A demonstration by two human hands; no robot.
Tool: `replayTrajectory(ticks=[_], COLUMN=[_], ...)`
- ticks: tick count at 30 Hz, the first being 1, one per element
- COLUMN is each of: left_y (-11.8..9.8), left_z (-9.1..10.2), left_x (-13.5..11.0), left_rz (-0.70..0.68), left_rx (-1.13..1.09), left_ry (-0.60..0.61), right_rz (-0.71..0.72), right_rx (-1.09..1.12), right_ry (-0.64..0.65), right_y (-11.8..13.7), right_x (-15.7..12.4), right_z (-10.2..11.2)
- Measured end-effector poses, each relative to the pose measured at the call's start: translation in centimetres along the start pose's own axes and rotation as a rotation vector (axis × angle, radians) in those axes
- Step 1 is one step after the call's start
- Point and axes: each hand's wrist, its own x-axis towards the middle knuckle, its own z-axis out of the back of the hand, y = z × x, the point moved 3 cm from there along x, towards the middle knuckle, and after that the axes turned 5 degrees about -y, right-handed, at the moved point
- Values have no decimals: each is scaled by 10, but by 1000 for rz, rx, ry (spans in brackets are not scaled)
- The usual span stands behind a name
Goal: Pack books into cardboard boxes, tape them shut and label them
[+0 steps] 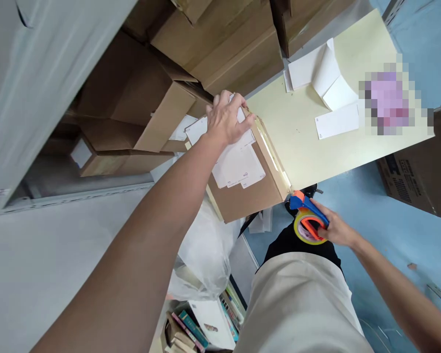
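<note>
A brown cardboard box (248, 193) rests at the edge of a pale yellow table (305, 142), with white paper labels (238, 164) lying on its top. My left hand (226, 117) presses flat on the far end of the box, fingers spread over the labels. My right hand (334, 228) grips an orange and blue tape dispenser (308, 220) with a yellowish tape roll, held at the box's near corner. A strip of clear tape (272, 149) runs along the box's edge.
Stacked cardboard boxes (206, 44) fill the area behind the table. White label sheets (330, 93) lie on the table. A clear plastic bag (206, 255) and several books (206, 328) sit below. Another box (419, 166) stands on the blue floor at right.
</note>
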Motion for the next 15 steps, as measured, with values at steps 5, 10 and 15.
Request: replayTrajectory(ticks=[5,10,15], left_y=[15,60,36], left_z=[-2,-3,-1], left_x=[-4,-34,-50], left_rz=[125,514,116], left_rx=[5,55,47], left_ry=[-18,52,88], right_rz=[-47,26,168], right_rx=[288,286,114], right_ry=[-164,-285,-72], right_y=[2,58,147], right_x=[5,77,185], right_z=[-42,14,75])
